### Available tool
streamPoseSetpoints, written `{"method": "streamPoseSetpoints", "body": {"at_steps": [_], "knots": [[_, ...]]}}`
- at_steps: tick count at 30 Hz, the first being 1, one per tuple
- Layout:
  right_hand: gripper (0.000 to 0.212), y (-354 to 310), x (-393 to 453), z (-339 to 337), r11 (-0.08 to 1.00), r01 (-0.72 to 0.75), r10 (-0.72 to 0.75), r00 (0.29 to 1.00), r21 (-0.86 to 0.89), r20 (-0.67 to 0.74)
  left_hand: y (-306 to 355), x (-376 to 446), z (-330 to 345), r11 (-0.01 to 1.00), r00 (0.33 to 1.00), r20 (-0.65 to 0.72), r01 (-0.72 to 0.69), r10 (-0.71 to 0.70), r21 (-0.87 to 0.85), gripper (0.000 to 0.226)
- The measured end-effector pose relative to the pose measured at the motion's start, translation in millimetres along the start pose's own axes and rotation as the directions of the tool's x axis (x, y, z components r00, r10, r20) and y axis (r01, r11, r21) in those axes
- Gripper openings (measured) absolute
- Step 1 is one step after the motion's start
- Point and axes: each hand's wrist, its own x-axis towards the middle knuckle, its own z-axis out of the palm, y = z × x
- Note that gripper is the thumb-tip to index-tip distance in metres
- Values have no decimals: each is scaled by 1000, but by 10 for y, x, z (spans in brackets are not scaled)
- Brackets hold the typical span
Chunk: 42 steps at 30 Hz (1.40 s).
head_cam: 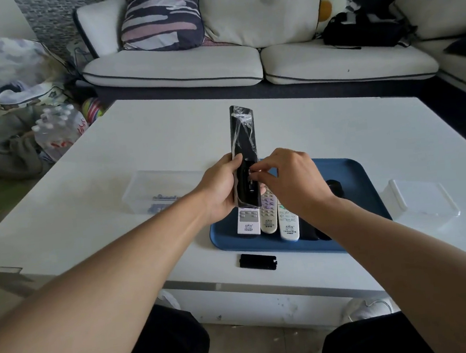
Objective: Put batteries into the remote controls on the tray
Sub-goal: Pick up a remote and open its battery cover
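Nearest the person, below both hands, a small black plastic battery cover (258,261) lies on the white bench (119,242), set aside to expose the compartment. Beyond it sits a blue plastic tray (350,174) of pale remotes (269,215). Above the tray, the left hand (221,188) grips a long black plastic-wrapped remote control (243,136) upright, steadying it while the right hand (288,180) pinches something small, seemingly a battery, at the open compartment.

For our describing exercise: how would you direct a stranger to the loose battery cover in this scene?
Start at the white table and find the blue tray of remote controls. Just in front of the tray's near edge, on the bare tabletop, lies the battery cover. It is a small flat black rectangle, alone outside the tray and far shorter than any remote.
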Motion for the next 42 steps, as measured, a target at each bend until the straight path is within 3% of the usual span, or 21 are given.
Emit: {"method": "streamPoseSetpoints", "body": {"at_steps": [7,11,14,22,26,30,37,42], "knots": [[14,-86,-58,34,989,64,-34,974,-132,223,-10,-12,-26,984,994,-30,-101,107,143,15],[16,-152,-78,89,1000,24,-24,1000,-7,12,77,-19,-48,995,992,-85,-85,90,52,22],[20,-150,-32,32,995,92,-89,991,25,-104,97,-56,0,998,998,-45,-50,49,-24,25],[17,-155,-23,56,993,110,-105,988,42,-113,97,-62,-18,995,998,-57,-22,17,-93,24],[19,-163,-32,73,991,134,-137,986,-28,-92,102,-50,-37,996,998,-65,-23,17,-91,24],[19,-185,2,28,992,119,-120,992,-46,-28,92,-43,-48,997,999,-53,-16,12,-71,23],[25,-125,25,55,998,42,-34,988,-55,148,-6,-19,-106,976,997,5,-76,77,205,25],[19,-85,19,86,999,8,4,975,-54,221,-54,-21,-73,956,994,25,-112,110,271,23]]}}
